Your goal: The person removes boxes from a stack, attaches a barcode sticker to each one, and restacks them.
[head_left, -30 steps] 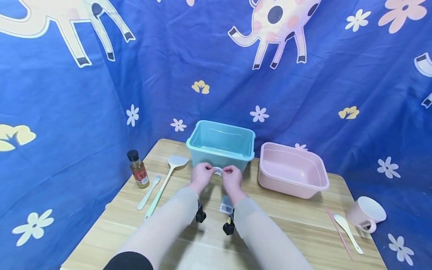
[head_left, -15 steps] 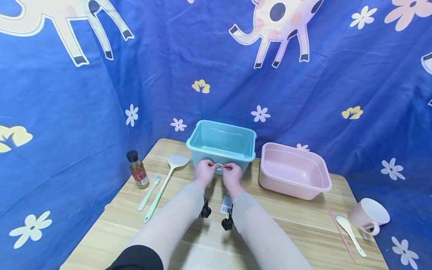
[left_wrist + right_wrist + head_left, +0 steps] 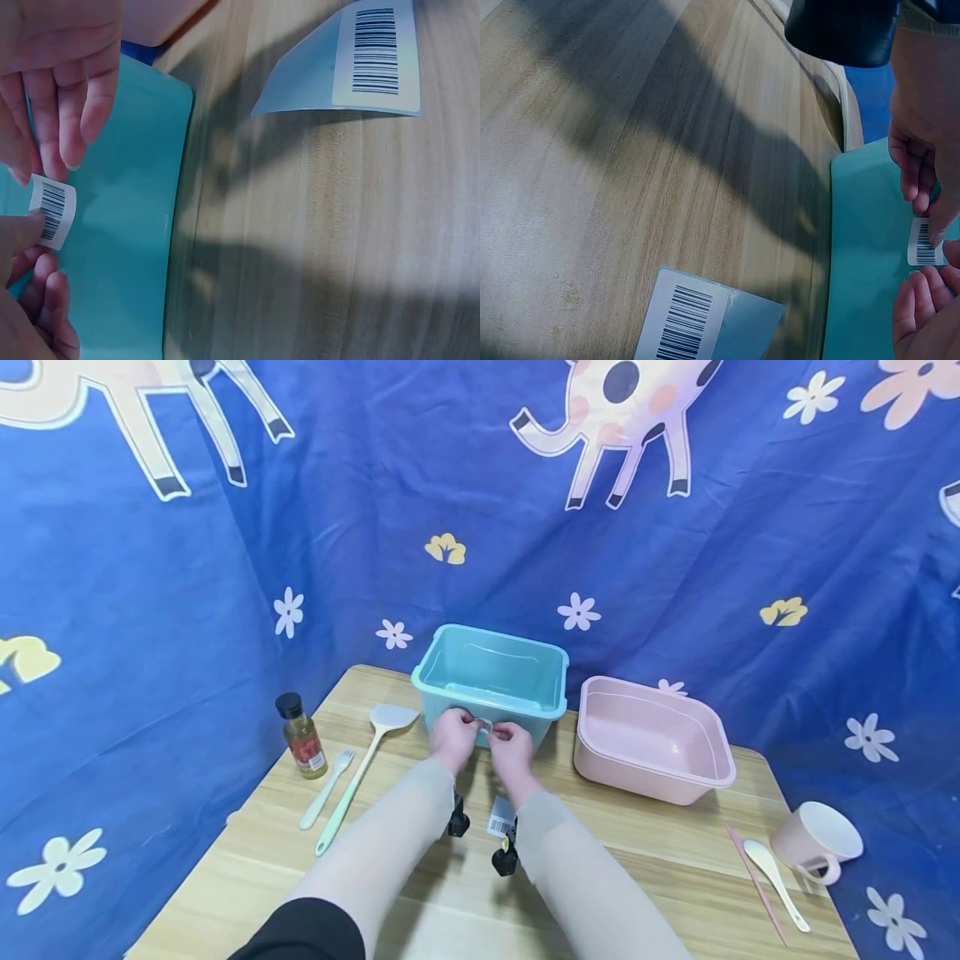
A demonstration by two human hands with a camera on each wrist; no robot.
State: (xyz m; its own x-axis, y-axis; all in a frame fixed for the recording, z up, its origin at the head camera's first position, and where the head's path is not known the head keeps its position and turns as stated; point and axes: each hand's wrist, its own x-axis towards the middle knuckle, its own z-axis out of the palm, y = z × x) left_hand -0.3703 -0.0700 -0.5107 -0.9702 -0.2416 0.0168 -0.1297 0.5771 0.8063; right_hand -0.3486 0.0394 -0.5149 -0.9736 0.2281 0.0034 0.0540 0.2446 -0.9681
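Observation:
Both hands meet at the front wall of a teal plastic bin (image 3: 540, 727). My left hand (image 3: 452, 739) pinches a small white barcode sticker (image 3: 66, 211), its thumb lying across the bars in the left wrist view. At the opposite end of the sticker, my right hand (image 3: 512, 750) pinches the edge with its fingertips. The sticker is held against the teal wall, slightly bent. Beneath the right wrist, a sheet of backing paper (image 3: 682, 315) with a second, larger barcode label lies on the wooden table.
A pink bin (image 3: 652, 735) stands right of the teal one. To the left are a sauce bottle (image 3: 305, 739), a fork (image 3: 327, 789) and a spatula (image 3: 367, 768). A mug (image 3: 817, 839), a spoon (image 3: 776, 885) and a pink stick (image 3: 756, 883) lie at the right.
Both hands have moved up and forward with the sticker, from below the bin's front to against its wall. The backing paper stays in place.

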